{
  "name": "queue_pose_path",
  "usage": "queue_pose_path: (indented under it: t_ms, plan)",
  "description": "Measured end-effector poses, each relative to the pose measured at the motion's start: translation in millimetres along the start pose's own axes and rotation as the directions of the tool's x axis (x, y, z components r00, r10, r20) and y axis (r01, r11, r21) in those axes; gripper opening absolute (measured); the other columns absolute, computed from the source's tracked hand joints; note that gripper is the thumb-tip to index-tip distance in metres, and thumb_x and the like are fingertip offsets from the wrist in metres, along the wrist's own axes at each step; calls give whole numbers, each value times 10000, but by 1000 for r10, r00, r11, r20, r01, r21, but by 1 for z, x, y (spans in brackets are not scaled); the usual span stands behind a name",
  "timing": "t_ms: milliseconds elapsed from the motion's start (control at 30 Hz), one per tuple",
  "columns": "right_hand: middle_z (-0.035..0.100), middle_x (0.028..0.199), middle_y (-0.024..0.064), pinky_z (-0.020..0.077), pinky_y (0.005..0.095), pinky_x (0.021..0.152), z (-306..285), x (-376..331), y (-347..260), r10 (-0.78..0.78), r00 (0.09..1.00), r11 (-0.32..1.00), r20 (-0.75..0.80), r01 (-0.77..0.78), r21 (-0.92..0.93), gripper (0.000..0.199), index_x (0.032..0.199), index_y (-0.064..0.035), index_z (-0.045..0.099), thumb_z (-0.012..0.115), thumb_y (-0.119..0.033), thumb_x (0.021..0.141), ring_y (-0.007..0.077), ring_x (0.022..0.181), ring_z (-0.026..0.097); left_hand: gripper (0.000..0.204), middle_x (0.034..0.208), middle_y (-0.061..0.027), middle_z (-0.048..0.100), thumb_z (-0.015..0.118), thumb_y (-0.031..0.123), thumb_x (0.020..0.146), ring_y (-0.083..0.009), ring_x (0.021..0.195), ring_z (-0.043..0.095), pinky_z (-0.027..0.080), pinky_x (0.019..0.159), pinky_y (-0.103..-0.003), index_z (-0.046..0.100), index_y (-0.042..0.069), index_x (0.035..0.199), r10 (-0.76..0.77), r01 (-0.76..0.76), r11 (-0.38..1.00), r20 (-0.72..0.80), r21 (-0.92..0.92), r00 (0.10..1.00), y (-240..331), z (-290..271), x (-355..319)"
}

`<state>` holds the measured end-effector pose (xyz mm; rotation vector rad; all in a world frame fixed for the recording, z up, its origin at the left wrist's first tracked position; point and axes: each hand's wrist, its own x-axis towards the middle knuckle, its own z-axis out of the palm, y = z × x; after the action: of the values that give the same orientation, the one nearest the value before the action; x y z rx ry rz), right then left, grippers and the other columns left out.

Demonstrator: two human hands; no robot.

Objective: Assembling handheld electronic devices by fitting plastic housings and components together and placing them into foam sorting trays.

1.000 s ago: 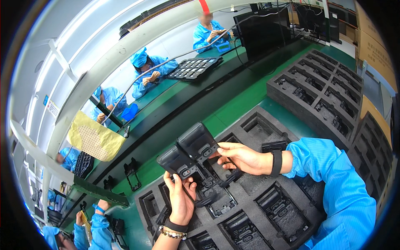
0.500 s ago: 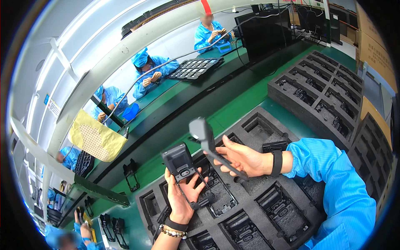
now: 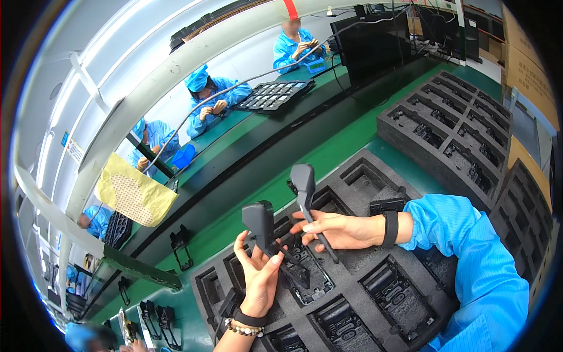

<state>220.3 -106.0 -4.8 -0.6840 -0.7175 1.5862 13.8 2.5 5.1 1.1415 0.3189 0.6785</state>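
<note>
My left hand (image 3: 258,278) grips a black plastic frame part (image 3: 258,218), its blocky end pointing up and its thin arms hanging down in front of the wrist. A similar black frame part (image 3: 303,180) stands nearly upright in my right hand (image 3: 337,230), seen edge-on. The two parts are apart, side by side. Beneath both hands lies a grey foam tray (image 3: 350,271) with rectangular pockets. Several pockets hold similar black parts, such as this frame part (image 3: 392,290) near my right forearm. One frame part (image 3: 314,281) lies partly hidden between my hands.
A second foam tray (image 3: 437,170) with filled pockets stands at the right. Loose frame parts (image 3: 182,249) lie on the green bench to the left. A yellow sheet (image 3: 138,190) hangs by the white rail. Co-workers in blue (image 3: 217,97) sit across the bench.
The part in my left hand has turned from showing its detailed face to showing a plain dark side. The right-hand part has shifted right and become more upright.
</note>
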Motion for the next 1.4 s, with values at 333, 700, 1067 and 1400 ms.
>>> queue_pose_path:
  t_ms: [333, 700, 1067, 1400]
  plan:
    - [495, 1219, 14, 381, 331, 984, 6, -2, -4, 31, 998, 993, 53, -25, -112, 634, 1371, -98, 333, 692, -179, 855, 129, 1129, 506, 756, 1339, -175, 490, 679, 219, 901, -249, 1190, 534, 398, 1057, -437, 175, 150, 1460, -91, 91, 996, 19, 27, 996, 0, -9, 5]
    - [501, 1232, 30, 419, 299, 890, 1, 4, -1, 15, 1000, 990, 23, -12, -144, 709, 1410, -73, 281, 698, -292, 879, 97, 1025, 514, 678, 1350, -184, 468, 616, 309, 935, -322, 1181, 561, 418, 1054, -480, 183, 160, 1435, -140, 141, 990, 43, -14, 989, 5, -6, 3]
    - [284, 1479, 149, 403, 383, 1013, 18, -3, 4, -379, 879, 763, 290, 474, -439, 971, 1496, -74, 15, 740, -183, 860, 212, 1247, 424, 910, 1448, -128, 423, 764, 147, 646, -285, 1422, 311, 187, 1206, -442, 342, 58, 1449, 90, -77, 992, 134, -96, 987, 6, -5, -3]
    - [313, 1422, 120, 371, 383, 1032, 17, -8, 2, -445, 799, 284, 404, 554, -783, 898, 1491, -130, 273, 797, -222, 768, 265, 1301, 350, 1016, 1513, -34, 334, 817, -166, 534, -260, 1451, 245, 206, 1190, -522, 399, 258, 1357, 94, -64, 991, 263, -121, 960, 1, -11, -2]
